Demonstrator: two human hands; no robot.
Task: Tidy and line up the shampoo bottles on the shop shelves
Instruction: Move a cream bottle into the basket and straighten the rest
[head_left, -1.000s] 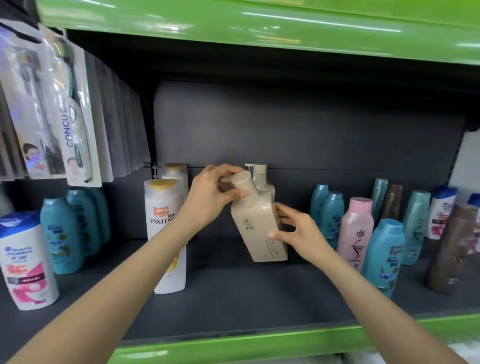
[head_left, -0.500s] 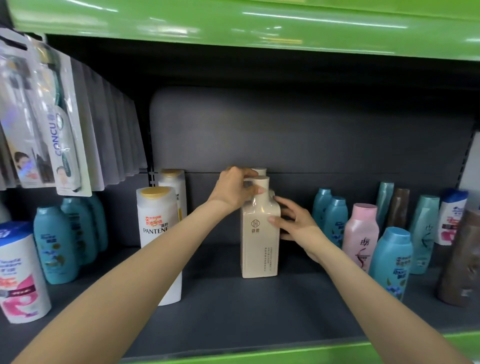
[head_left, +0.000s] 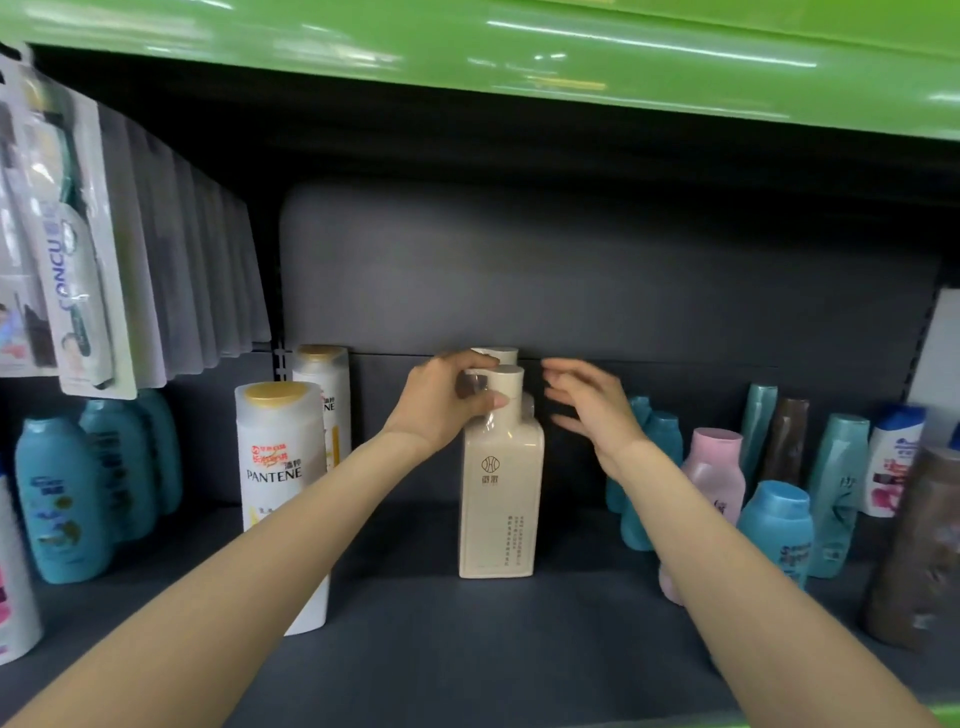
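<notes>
The beige pump bottle (head_left: 497, 499) stands upright mid-shelf on the dark grey shelf (head_left: 467, 649), under a green shelf edge (head_left: 519, 47) and before a grey back panel (head_left: 571, 270). A white Pantene bottle (head_left: 280, 483) stands to its left, teal bottles (head_left: 57, 499) farther out. The left hand (head_left: 441, 400) grips its pump neck; the right hand (head_left: 592, 410) hovers beside it, fingers spread, holding nothing.

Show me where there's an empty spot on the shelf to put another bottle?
The dark shelf floor is bare between the white Pantene bottle and the beige pump bottle that the left hand holds by its pump. The whole front strip is bare too. It is crowded on the right, around the pink bottle and the blue bottles.
</notes>
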